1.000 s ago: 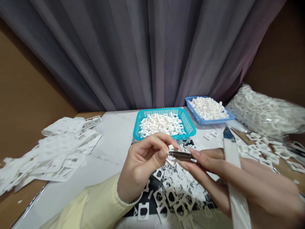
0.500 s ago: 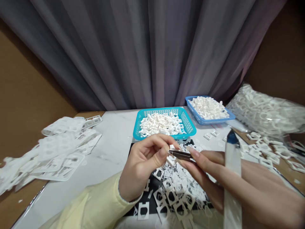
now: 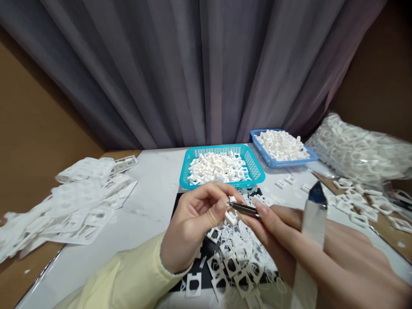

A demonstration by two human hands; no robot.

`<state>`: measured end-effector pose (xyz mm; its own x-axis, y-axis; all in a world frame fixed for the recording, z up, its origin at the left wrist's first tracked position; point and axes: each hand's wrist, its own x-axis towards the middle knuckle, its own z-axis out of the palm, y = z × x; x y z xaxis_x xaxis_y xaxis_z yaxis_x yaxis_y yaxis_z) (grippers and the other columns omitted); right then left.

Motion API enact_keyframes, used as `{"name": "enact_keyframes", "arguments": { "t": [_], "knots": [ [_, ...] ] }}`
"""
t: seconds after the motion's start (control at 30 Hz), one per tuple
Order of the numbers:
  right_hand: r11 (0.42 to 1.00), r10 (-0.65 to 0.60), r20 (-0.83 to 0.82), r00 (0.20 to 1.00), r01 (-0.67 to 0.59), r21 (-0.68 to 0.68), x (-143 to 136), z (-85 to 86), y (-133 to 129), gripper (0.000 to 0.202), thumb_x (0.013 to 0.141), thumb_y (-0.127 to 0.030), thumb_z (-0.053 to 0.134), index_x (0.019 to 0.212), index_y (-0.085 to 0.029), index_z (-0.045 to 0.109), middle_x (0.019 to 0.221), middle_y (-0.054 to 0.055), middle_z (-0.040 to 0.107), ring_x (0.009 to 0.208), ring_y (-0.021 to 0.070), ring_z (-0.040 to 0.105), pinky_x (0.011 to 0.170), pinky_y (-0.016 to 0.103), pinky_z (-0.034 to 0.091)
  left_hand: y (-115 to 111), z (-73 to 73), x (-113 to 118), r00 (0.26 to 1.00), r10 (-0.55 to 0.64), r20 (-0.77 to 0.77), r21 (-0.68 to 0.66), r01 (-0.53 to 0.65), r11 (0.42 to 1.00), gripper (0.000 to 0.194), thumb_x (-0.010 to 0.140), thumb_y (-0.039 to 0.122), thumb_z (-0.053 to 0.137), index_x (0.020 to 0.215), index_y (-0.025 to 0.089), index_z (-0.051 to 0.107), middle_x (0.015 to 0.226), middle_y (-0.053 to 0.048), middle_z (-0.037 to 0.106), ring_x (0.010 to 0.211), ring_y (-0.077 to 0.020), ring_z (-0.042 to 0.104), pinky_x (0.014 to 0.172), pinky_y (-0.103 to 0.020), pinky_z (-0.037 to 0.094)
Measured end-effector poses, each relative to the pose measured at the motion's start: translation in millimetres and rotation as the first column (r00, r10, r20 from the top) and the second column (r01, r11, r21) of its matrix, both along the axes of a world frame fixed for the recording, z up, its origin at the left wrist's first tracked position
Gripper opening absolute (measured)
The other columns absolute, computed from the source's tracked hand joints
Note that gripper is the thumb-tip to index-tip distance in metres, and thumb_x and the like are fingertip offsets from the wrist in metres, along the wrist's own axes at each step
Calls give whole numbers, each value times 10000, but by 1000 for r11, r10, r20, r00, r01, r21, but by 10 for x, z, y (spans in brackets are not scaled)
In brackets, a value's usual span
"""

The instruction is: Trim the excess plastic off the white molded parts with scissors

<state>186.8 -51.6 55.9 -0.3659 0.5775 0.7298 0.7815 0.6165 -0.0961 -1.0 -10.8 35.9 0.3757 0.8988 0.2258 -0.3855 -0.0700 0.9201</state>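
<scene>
My left hand (image 3: 196, 216) is closed, its thumb and fingertips pinching a small white cut-out piece (image 3: 231, 218). Slim dark metal tweezers (image 3: 244, 209) are gripped in my right hand (image 3: 309, 244), and their tip meets the piece beside my left thumb. A flat whitish stick with a dark blue pointed end (image 3: 313, 223) also slants through the fingers of my right hand; its lower part is partly covered. Beneath both hands, a heap of white frame-shaped pieces and thin scraps (image 3: 241, 262) lies on a black mat (image 3: 180, 206).
A turquoise basket (image 3: 184, 174) and a blue basket (image 3: 273, 164) hold small white parts at the back. White cut sheets (image 3: 80, 201) are piled at left. At right, a clear bag (image 3: 360, 148) bulges with white pieces, with loose frames (image 3: 358, 219) before it.
The stick in my right hand has tilted, its blue tip shifting slightly right and down. The tweezers have turned a little. My left hand stays nearly still.
</scene>
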Motion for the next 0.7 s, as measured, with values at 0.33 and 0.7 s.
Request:
{"name": "enact_keyframes", "arguments": {
  "t": [0.33,0.7],
  "knots": [
    [977,-199,-227,953,173,-127,-180,-253,-74,263,868,-373,514,988,-221,693,791,37,708,651,187,670,538,268,529,-2,47,-5,999,-29,44,-60,32,998,103,788,202,615,696,157,616,850,-38,596,717,-138,506,634,-241,372],
    [991,-131,-210,969,124,-47,-146,-206,-65,208,823,-254,598,1020,-216,652,810,26,714,637,191,675,537,291,523,7,41,-3,999,-43,26,-51,45,998,120,788,211,615,685,149,615,804,-33,569,693,-133,507,639,-243,381]
  ]
}}
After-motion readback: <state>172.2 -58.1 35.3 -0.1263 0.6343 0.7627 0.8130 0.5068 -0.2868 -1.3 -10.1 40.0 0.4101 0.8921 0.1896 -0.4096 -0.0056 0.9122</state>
